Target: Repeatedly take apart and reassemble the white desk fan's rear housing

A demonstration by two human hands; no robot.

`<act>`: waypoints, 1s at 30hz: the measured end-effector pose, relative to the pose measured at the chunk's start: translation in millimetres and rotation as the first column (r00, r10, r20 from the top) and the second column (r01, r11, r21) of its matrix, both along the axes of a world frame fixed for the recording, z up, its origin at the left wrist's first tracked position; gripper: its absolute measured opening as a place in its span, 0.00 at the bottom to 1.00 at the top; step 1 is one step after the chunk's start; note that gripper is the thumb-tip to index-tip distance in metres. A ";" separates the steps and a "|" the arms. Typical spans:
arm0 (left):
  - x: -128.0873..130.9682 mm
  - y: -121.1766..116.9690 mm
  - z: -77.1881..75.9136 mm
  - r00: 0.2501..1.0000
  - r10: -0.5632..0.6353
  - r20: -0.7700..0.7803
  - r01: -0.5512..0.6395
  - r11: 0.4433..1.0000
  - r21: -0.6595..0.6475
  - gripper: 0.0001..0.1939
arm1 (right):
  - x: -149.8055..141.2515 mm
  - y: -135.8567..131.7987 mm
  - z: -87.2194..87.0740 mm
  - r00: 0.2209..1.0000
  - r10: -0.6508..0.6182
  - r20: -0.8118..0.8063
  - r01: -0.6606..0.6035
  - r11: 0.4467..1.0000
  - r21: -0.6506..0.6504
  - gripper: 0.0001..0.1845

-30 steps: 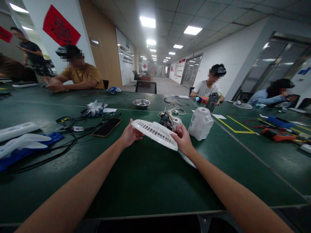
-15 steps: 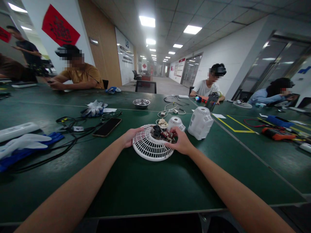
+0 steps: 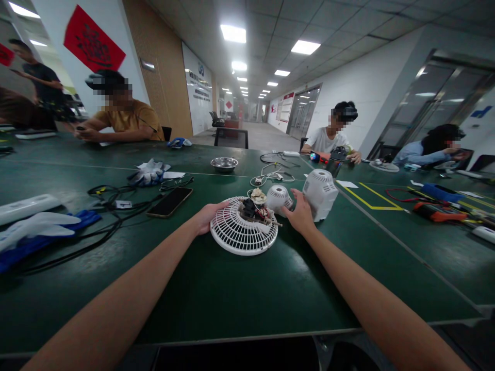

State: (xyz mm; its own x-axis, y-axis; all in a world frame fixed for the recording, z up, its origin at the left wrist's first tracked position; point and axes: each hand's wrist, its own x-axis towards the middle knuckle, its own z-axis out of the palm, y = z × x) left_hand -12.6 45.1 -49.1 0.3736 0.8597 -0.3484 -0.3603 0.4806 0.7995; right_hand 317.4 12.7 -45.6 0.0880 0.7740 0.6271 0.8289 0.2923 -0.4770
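A round white fan grille (image 3: 228, 234) lies on the green table, with a motor and wiring (image 3: 255, 210) exposed at its centre. My left hand (image 3: 204, 217) grips the grille's left rim, some fingers hidden beneath it. To the right, my right hand (image 3: 301, 214) has thumb and fingers apart and holds nothing. Its thumb reaches the small white domed cover (image 3: 277, 196) behind the grille; whether they touch I cannot tell. A larger white housing (image 3: 320, 193) stands just beyond that hand. A cream-coloured piece (image 3: 258, 195) sits behind the motor.
Left of the grille lie a phone (image 3: 170, 202), black cables (image 3: 119, 219) and gloves (image 3: 42, 232). A metal bowl (image 3: 224, 164) and a white cable (image 3: 270, 175) are farther back. An orange-and-black tool (image 3: 439, 212) rests at right. Other people sit across the table.
My right hand has left the motor and wiring and moved right, its fingers opening near the domed cover and housing. The left hand stays on the grille's rim.
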 end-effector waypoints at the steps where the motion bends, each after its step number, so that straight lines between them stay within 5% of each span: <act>1: 0.2 -0.3 0.2 1.000 0.002 -0.003 -0.002 1.000 0.000 0.11 | 1.7 3.0 -2.5 1.000 0.002 0.008 -0.002 0.999 -0.036 0.37; 7: 3.1 -5.1 4.5 1.000 0.025 -0.015 -0.025 0.999 0.037 0.10 | 4.3 9.7 -6.8 0.999 -0.001 -0.033 -0.005 0.983 -0.185 0.41; 11: 5.6 -7.4 7.1 0.999 0.042 -0.005 -0.042 0.999 0.032 0.09 | 2.3 6.2 -0.9 0.971 -0.068 -0.231 0.017 0.977 -0.214 0.40; 13: 7.1 -7.7 7.1 0.998 0.062 -0.014 -0.062 0.998 0.030 0.08 | -1.3 4.4 1.8 0.858 -0.087 -0.505 -0.043 0.970 -0.240 0.37; 15: 8.4 -7.1 5.4 0.994 0.093 -0.049 -0.090 0.994 0.054 0.08 | -6.4 3.2 3.3 0.648 -0.086 -0.757 -0.162 0.955 -0.247 0.30; 18: 7.7 -4.9 1.4 0.967 0.145 -0.208 -0.101 0.973 0.209 0.10 | -13.8 1.8 4.9 0.457 -0.088 -0.885 -0.288 0.927 -0.241 0.19; 20: 5.2 -4.3 0.3 0.877 0.251 -0.410 -0.073 0.912 0.403 0.16 | -17.5 0.0 7.4 0.395 -0.092 -0.914 -0.344 0.908 -0.240 0.15; 24: 1.9 -10.8 6.9 0.545 0.567 -0.617 0.130 0.670 0.731 0.26 | -24.7 -7.0 16.0 0.129 -0.112 -0.985 -0.473 0.866 -0.161 0.13; 27: 5.4 -21.1 15.6 0.538 0.614 -0.577 0.309 0.494 0.813 0.24 | -32.0 -13.9 21.9 0.047 -0.083 -0.995 -0.505 0.858 -0.095 0.13; 30: 10.3 -29.9 21.4 0.599 0.562 -0.571 0.374 0.435 0.819 0.23 | -39.3 -20.1 24.3 0.059 -0.006 -0.998 -0.536 0.843 -0.037 0.14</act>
